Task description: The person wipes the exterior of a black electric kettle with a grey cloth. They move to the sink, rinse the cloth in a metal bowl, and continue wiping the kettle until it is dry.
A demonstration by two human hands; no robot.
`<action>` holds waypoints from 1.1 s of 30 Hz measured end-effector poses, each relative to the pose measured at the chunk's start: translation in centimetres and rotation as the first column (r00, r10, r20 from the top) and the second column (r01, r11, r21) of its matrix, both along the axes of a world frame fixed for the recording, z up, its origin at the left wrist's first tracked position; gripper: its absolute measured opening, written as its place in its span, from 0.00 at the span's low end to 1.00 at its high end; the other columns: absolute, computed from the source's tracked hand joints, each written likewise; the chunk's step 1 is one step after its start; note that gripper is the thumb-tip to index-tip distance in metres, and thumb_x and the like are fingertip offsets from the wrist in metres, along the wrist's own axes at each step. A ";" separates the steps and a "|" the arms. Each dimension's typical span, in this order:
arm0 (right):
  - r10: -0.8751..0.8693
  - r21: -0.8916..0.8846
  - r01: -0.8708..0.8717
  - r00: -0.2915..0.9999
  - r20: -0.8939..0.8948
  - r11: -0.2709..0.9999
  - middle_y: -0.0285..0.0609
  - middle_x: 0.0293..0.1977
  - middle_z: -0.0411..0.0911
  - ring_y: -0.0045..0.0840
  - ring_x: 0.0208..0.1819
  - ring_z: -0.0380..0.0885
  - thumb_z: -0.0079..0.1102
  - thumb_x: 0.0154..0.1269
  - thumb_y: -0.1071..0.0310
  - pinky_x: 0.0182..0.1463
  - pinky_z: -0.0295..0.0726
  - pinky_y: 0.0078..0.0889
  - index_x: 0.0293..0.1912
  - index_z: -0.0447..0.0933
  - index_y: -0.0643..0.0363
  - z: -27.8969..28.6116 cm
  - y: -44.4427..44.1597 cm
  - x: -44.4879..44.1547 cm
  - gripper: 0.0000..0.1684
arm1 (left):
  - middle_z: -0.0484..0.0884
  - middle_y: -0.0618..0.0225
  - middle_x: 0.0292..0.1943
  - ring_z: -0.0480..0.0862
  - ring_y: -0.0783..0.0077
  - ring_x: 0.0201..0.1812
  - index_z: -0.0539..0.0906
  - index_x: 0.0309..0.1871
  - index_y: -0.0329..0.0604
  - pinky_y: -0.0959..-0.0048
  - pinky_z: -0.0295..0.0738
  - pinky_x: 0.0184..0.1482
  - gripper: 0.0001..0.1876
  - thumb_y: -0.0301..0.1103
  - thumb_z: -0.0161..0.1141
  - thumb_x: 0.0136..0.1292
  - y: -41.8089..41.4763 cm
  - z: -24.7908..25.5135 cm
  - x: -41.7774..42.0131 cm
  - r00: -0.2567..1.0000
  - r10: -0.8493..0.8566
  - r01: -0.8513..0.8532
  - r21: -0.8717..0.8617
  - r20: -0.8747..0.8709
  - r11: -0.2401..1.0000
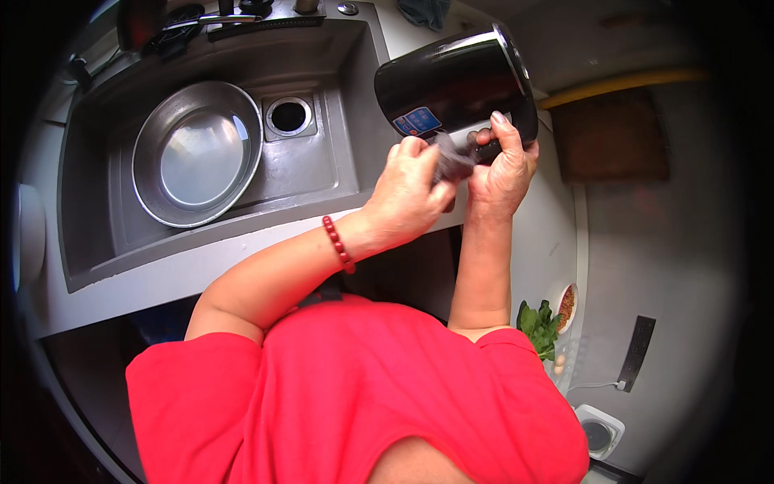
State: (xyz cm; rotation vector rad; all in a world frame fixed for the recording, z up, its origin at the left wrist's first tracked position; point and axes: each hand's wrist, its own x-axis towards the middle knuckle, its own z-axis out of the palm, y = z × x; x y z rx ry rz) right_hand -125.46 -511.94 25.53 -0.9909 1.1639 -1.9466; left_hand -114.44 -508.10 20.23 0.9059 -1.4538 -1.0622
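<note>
My right hand [502,162] is closed round the handle of a glossy black electric kettle [453,78], which is tipped on its side above the counter at the sink's right edge. A blue sticker with writing is on the kettle's wall. My left hand [408,187], with a red bead bracelet [338,244] at its wrist, grips a crumpled dark grey cloth [452,158] against the kettle near the handle. The cloth is blurred. In the grey sink [308,169] a round metal basin [195,212] holds some water, left of the drain [289,117].
Behind the sink lie a pan with a metal handle [227,19] and a dark cloth [425,12]. Down the counter on the right are leafy greens [539,327], a bowl of small brown food pieces [567,308] and eggs [559,363]. A power strip [638,352] is on the wall.
</note>
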 end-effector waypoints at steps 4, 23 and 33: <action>-0.061 0.018 0.063 0.993 -0.097 0.998 0.34 0.22 0.72 0.19 0.20 0.70 0.63 0.48 0.80 0.28 0.74 0.22 0.31 0.72 0.61 -0.2 0.5 0.1 0.10 | 0.70 0.53 0.38 0.74 0.47 0.40 0.73 0.48 0.36 0.59 0.72 0.43 0.18 0.23 0.54 0.51 -0.5 0.4 -1.5 0.957 -0.092 0.099 -0.011 0.274 0.995; -0.444 -0.060 0.443 0.866 -0.231 0.895 0.39 0.26 0.74 0.17 0.21 0.68 0.62 0.46 0.83 0.26 0.71 0.19 0.33 0.69 0.66 -5.8 -4.8 -4.3 0.13 | 0.75 0.56 0.55 0.74 0.53 0.58 0.70 0.60 0.42 0.50 0.62 0.63 0.25 0.49 0.45 0.67 -3.6 -1.8 10.0 0.063 -0.024 0.822 0.038 -0.998 0.568; -0.575 -0.402 0.454 0.355 -0.737 0.795 0.47 0.51 0.67 0.28 0.50 0.68 0.59 0.59 0.64 0.54 0.69 0.30 0.57 0.62 0.65 -2.6 0.3 -1.4 0.29 | 0.69 0.52 0.61 0.69 0.45 0.61 0.65 0.65 0.44 0.37 0.57 0.63 0.39 0.65 0.49 0.59 -3.7 -1.1 17.0 0.294 0.059 0.750 0.269 -0.954 0.605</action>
